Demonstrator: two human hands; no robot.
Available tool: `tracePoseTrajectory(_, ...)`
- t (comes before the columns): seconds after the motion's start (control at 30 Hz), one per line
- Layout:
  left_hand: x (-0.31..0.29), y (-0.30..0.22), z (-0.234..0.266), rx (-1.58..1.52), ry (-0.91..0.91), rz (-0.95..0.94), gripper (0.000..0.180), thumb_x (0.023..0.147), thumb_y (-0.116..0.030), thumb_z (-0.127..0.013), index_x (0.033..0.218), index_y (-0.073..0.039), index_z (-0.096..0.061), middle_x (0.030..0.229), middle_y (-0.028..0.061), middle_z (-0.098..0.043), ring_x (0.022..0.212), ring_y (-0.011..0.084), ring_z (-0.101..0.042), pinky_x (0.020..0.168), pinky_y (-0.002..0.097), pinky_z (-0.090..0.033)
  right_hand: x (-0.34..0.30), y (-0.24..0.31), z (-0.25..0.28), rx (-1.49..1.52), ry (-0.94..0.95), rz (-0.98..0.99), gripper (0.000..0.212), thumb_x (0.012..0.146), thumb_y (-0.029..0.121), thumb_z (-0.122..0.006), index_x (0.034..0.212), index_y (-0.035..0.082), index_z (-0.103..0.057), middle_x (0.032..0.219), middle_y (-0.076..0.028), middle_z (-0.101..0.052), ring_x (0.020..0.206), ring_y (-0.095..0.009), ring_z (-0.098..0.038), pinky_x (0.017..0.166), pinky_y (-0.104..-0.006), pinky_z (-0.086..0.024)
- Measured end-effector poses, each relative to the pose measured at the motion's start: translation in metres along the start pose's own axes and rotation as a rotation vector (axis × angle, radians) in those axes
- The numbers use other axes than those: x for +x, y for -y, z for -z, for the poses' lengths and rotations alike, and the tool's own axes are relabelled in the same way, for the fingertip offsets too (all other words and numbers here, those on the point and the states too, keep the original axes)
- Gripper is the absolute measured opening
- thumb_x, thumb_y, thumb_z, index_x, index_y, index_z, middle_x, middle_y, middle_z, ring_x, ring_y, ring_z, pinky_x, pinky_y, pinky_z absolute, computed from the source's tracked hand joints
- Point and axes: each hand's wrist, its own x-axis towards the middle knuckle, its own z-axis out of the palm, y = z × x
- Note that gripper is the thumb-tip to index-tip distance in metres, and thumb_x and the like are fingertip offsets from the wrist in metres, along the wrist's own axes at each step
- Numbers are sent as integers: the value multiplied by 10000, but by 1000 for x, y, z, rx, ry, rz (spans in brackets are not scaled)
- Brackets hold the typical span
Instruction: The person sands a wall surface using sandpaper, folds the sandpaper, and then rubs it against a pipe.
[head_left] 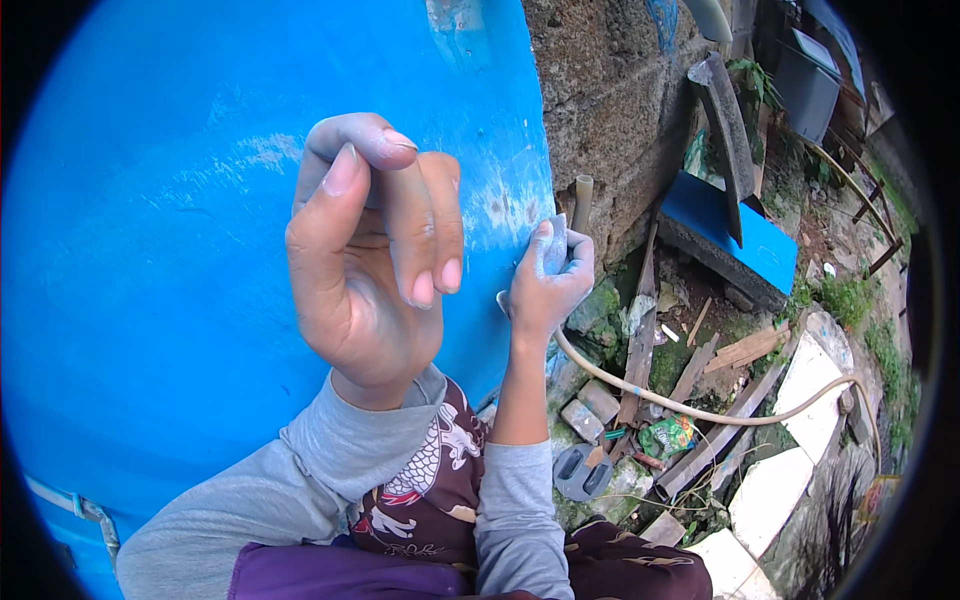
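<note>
My left hand (368,260) is raised in front of a large blue painted surface (150,260). Its fingers curl loosely, the thumb close to the index finger, and nothing is seen in the palm. Pale dust coats some of the fingers. Farther right, my right hand (552,285) grips a folded grey piece of what looks like sandpaper (556,245) at the surface's right edge. Beside it, the blue paint has a scuffed, whitish patch (505,208) with small dark spots. Part of the folded piece is hidden by my fingers.
A rough stone wall (610,100) adjoins the blue surface. To the right, a beige hose (690,408) curves over wood scraps (748,348), white slabs (770,500) and a grey plastic object (582,472). A blue-topped slab (735,235) leans farther back.
</note>
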Motion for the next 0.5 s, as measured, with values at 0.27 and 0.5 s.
tracePoseTrajectory(0.27, -1, 3, -1, 2, -16, 6, 320, 1037, -208, -260, 1081, -89, -554, 492, -33, -418, 507, 118, -437, 807, 338, -337, 2, -2, 1, -35, 0, -16, 201, 872, 133, -675, 817, -24, -562, 710, -137, -608, 646, -208, -579, 643, -376, -468)
tracePoseTrajectory(0.5, 1, 4, -5, -2, -12, 4, 319, 1038, -208, -262, 1079, -92, -556, 493, -36, -422, 503, 119, -437, 810, 340, -339, 22, -5, 4, -7, 44, -69, 236, 876, 173, -677, 799, -15, -558, 710, -131, -592, 648, -220, -558, 647, -383, -453)
